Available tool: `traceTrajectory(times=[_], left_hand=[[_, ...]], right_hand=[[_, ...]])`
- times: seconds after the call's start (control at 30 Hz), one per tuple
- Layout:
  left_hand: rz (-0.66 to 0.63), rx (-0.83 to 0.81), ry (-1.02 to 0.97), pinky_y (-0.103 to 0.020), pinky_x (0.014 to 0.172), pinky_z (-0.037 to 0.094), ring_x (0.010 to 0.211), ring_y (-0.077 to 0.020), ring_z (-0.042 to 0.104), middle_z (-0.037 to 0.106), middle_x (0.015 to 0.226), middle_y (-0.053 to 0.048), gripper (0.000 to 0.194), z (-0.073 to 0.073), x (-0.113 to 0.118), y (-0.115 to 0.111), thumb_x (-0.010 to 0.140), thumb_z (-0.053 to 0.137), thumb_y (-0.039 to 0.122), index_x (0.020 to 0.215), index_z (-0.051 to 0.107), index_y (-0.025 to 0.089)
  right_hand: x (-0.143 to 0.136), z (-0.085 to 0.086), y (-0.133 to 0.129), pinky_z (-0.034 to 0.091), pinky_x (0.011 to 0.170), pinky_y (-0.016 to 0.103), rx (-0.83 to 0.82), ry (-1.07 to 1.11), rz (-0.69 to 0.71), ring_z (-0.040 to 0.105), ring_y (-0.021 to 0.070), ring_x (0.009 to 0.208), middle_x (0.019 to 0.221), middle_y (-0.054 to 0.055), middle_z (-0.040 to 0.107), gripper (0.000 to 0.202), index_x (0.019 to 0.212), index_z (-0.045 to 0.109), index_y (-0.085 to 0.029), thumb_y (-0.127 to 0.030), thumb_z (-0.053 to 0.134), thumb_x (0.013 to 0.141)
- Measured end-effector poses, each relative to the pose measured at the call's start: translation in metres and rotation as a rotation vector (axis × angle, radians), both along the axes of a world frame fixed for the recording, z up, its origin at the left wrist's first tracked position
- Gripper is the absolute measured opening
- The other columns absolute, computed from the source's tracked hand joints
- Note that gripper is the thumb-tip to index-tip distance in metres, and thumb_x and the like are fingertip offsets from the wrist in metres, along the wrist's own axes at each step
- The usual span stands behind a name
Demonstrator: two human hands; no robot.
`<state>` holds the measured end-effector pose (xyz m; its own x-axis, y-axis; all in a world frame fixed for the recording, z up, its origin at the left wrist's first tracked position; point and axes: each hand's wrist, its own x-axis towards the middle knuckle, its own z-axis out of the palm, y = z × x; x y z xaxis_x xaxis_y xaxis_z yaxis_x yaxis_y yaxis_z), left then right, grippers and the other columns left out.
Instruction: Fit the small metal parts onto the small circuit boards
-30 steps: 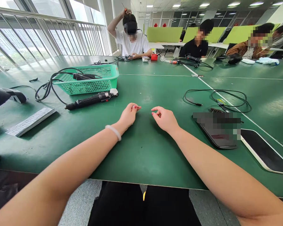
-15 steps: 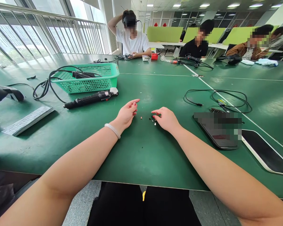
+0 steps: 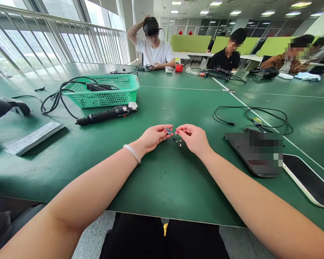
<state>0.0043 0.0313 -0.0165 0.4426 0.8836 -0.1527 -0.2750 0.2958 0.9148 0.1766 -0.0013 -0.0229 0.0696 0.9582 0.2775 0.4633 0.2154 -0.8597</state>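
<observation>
My left hand [image 3: 155,137], with a pale band on the wrist, pinches a small grey-and-dark metallic part [image 3: 168,131] at its fingertips. Just to the right, my right hand [image 3: 193,138] has thumb and forefinger closed on a tiny light pinkish piece [image 3: 176,133], too small to name. The fingertips of both hands are close together, a little above the green table [image 3: 162,190]. Below them lie a small pale-rimmed rectangular piece [image 3: 178,141], a tiny whitish piece [image 3: 180,145] and a black speck [image 3: 174,139].
Left of my hands are a black electric screwdriver [image 3: 105,115], a green basket [image 3: 110,96] with cables and a pale slab [image 3: 36,137]. To the right lie a dark device [image 3: 251,162], a white-edged phone-like slab [image 3: 310,180] and a coiled cable [image 3: 267,108]. People sit across the table.
My left hand has turned and come toward the right hand, and now shows the small metallic part at its fingertips. My right fingers have closed on a tiny piece. The view has shifted slightly.
</observation>
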Motion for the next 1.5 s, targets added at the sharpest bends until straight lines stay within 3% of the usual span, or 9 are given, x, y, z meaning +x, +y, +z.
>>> traceTrajectory(times=[0.17, 0.37, 0.67, 0.87, 1.23, 1.5], left_hand=[[-0.115, 0.022, -0.005, -0.034, 0.099, 0.043, 0.079, -0.0092, 0.063, 0.069, 0.091, -0.007, 0.022, 0.0, 0.004, -0.006, 0.081, 0.055, 0.005, 0.097, 0.068, 0.011], [-0.082, -0.019, -0.008, -0.035, 0.097, 0.046, 0.075, -0.0093, 0.065, 0.068, 0.085, -0.006, 0.017, 0.006, 0.01, -0.013, 0.082, 0.054, 0.006, 0.095, 0.064, 0.011], [-0.055, -0.009, 0.007, -0.03, 0.09, 0.048, 0.071, -0.0072, 0.062, 0.069, 0.091, -0.008, 0.02, 0.007, 0.01, -0.012, 0.083, 0.055, 0.009, 0.096, 0.07, 0.01], [-0.054, -0.018, 0.045, -0.021, 0.07, 0.048, 0.067, -0.006, 0.059, 0.068, 0.082, -0.006, 0.025, 0.008, 0.008, -0.014, 0.086, 0.051, 0.009, 0.103, 0.07, 0.012], [-0.09, 0.004, 0.063, -0.02, 0.063, 0.043, 0.069, -0.0071, 0.059, 0.066, 0.078, -0.006, 0.028, 0.011, 0.006, -0.015, 0.087, 0.048, 0.009, 0.105, 0.069, 0.013], [-0.048, -0.021, 0.085, -0.02, 0.062, 0.041, 0.069, -0.0064, 0.06, 0.067, 0.086, -0.006, 0.036, 0.013, 0.007, -0.015, 0.081, 0.047, -0.002, 0.109, 0.066, 0.011]], right_hand=[[-0.006, -0.001, 0.0, 0.044, 0.058, 0.029, -0.006, 0.156, -0.031, 0.053, 0.0127, 0.057, 0.067, 0.002, 0.066, 0.024, 0.081, 0.07, -0.018, -0.04, 0.064, 0.071], [-0.009, -0.005, 0.001, 0.045, 0.058, 0.029, -0.031, 0.282, -0.029, 0.053, 0.0127, 0.057, 0.066, 0.002, 0.065, 0.025, 0.079, 0.07, -0.018, -0.041, 0.068, 0.067], [-0.011, 0.003, -0.006, 0.043, 0.059, 0.028, 0.117, 0.049, -0.107, 0.046, 0.0109, 0.056, 0.076, 0.002, 0.065, 0.022, 0.076, 0.068, -0.02, -0.042, 0.063, 0.074], [-0.012, 0.003, -0.01, 0.043, 0.06, 0.028, 0.239, -0.071, -0.092, 0.047, 0.0112, 0.058, 0.079, 0.002, 0.065, 0.016, 0.075, 0.067, -0.021, -0.035, 0.059, 0.079], [-0.013, 0.003, -0.009, 0.042, 0.058, 0.028, 0.306, -0.058, -0.054, 0.046, 0.0109, 0.057, 0.079, 0.001, 0.065, 0.012, 0.075, 0.068, -0.023, -0.031, 0.06, 0.079], [-0.011, -0.001, -0.008, 0.043, 0.056, 0.029, 0.289, -0.061, -0.046, 0.047, 0.0112, 0.057, 0.081, 0.002, 0.065, 0.013, 0.076, 0.069, -0.022, -0.031, 0.06, 0.078]])
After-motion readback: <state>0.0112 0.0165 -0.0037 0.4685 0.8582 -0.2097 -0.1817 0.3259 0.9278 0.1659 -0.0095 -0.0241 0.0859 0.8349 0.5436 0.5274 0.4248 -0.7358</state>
